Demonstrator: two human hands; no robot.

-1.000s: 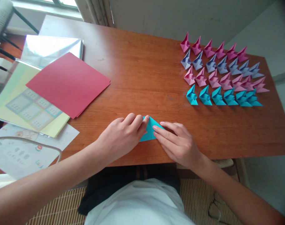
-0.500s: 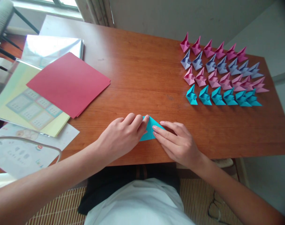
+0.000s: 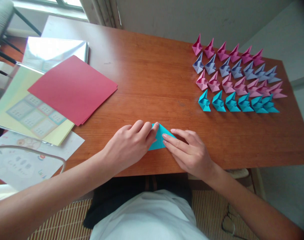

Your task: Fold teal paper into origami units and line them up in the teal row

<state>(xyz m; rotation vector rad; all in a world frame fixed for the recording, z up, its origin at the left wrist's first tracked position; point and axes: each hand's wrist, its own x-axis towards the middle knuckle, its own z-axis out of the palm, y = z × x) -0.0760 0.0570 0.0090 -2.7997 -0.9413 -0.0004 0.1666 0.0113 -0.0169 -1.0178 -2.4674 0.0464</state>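
A small turquoise folded paper lies flat on the wooden table near its front edge. My left hand rests on its left side, fingers curled and pressed together onto the paper. My right hand comes from the right, its fingertips pressing the paper's right edge. Most of the paper is hidden under the two hands; only a triangular part shows between them.
Rows of folded paper figures in magenta, lilac, pink and turquoise stand at the back right. A stack of red paper sheets lies at the left on a yellow printed sheet, a shiny plastic sleeve behind it.
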